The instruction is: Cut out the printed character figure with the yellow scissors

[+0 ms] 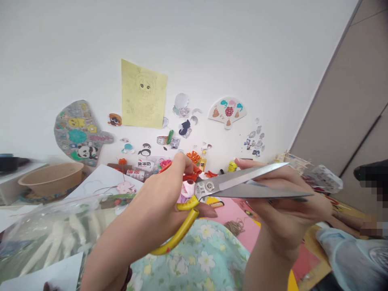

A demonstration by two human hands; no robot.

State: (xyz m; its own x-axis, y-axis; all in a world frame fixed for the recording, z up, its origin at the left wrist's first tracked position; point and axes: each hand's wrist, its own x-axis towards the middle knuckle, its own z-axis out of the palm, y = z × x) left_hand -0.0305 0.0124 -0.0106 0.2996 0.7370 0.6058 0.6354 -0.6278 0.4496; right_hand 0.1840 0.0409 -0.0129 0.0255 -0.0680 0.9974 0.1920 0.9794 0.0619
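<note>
The scissors (pixel 209 186) were raised in the air above the floral cloth (pixel 206 252), their blades (pixel 251 176) parted in a narrow V, tips toward the right. Handling them well, I judged, called for a firm, even grip on the handles, a slow change in the blade angle, and every finger clear of the gap and the cutting edges. The left hand (pixel 166 192), above the cloth and to its left, was curled partway around the handle end, by the red handle (pixel 195 173), and had hold of the scissors; the yellow handle (pixel 182 237) hung below it. The right hand (pixel 291 216), above the cloth and to its right, lay behind the blades, with its fingers loosely bent. Whether it touched the metal or gripped anything, I could not tell. A coil of twine (pixel 234 228) sat just beyond the cloth's right side.
</note>
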